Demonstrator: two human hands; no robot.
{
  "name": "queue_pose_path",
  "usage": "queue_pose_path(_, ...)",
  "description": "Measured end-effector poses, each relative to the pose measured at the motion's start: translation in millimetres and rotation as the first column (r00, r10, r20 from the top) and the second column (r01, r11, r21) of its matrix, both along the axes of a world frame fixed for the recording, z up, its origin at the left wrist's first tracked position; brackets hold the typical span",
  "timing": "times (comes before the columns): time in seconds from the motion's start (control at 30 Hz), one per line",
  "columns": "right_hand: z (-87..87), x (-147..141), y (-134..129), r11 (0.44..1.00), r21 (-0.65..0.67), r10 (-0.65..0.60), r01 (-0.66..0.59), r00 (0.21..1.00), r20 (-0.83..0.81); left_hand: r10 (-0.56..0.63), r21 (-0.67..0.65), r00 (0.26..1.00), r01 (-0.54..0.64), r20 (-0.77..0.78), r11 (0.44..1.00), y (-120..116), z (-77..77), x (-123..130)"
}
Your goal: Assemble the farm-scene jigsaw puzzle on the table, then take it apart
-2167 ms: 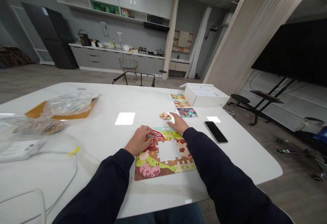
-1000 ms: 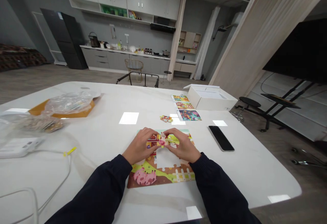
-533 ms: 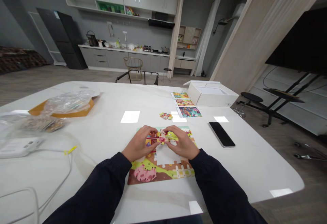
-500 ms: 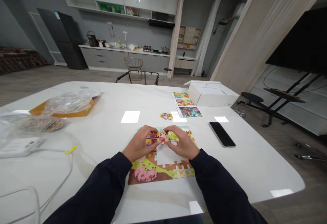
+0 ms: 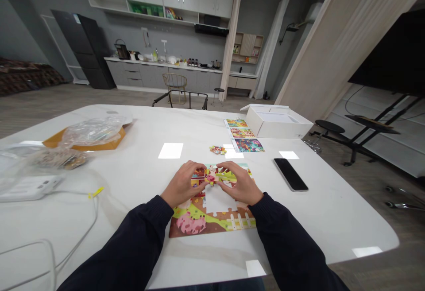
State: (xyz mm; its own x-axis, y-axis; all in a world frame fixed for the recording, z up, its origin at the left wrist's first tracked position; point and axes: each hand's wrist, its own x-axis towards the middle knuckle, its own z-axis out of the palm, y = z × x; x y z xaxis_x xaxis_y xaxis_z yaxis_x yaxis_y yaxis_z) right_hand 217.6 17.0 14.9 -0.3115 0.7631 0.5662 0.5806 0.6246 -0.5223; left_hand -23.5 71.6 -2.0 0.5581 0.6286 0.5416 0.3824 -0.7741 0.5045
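Note:
Both my left hand and my right hand pinch a small cartoon-printed jigsaw piece between them. They hold it over the upper part of a farm-themed jigsaw board, just above its blank white gap. The board shows a red barn, a pink pig and a white fence, and my hands hide its top middle. A small pile of loose jigsaw pieces lies beyond the board.
Several picture cards lie beyond the board near an open white box. A black smartphone lies on the white table to the right. Plastic bags, a power strip and a cable occupy the left side.
Earlier my right hand was out by the loose pieces, apart from my left. Both hands have since come together on one piece above the board. The view has shifted slightly.

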Motion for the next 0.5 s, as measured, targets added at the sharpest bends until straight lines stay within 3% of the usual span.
queue_pose_path(0.5,-6.2,3.2,3.5,1.000,-0.003,0.027,-0.027,1.000,-0.008,0.004,-0.012,1.000,-0.005,-0.010,1.000,0.3,-0.6,-0.1)
